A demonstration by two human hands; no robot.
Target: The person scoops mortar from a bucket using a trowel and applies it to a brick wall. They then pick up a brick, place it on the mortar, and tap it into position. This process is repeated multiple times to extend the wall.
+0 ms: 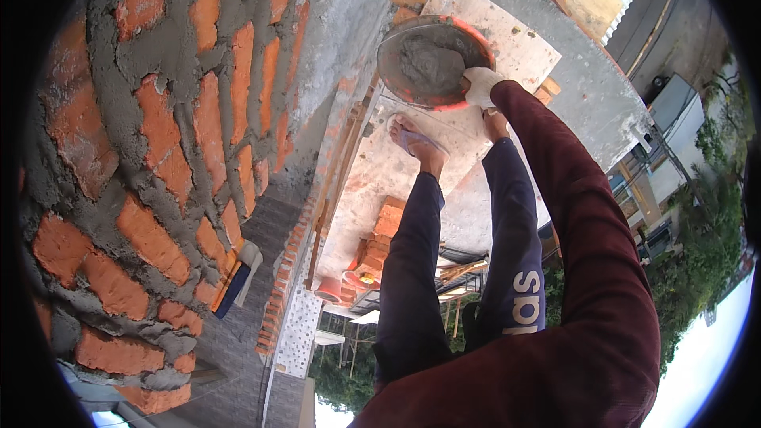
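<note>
A white-gloved hand, my right hand, reaches from a maroon sleeve to the right side of a round orange tub of wet grey mortar. Its fingers are closed at the tub's inner edge; what they grip is hard to make out. My left hand is out of view. The tub sits on a pale, dusty board just beyond my feet, which are in sandals. To the left stands a brick wall with thick grey mortar in its joints.
Stacked bricks and a red bucket are by my legs. Wooden battens run along the wall side. A tool with a dark blue blade leans at the wall. Concrete edging borders the right, with a drop to trees and roofs.
</note>
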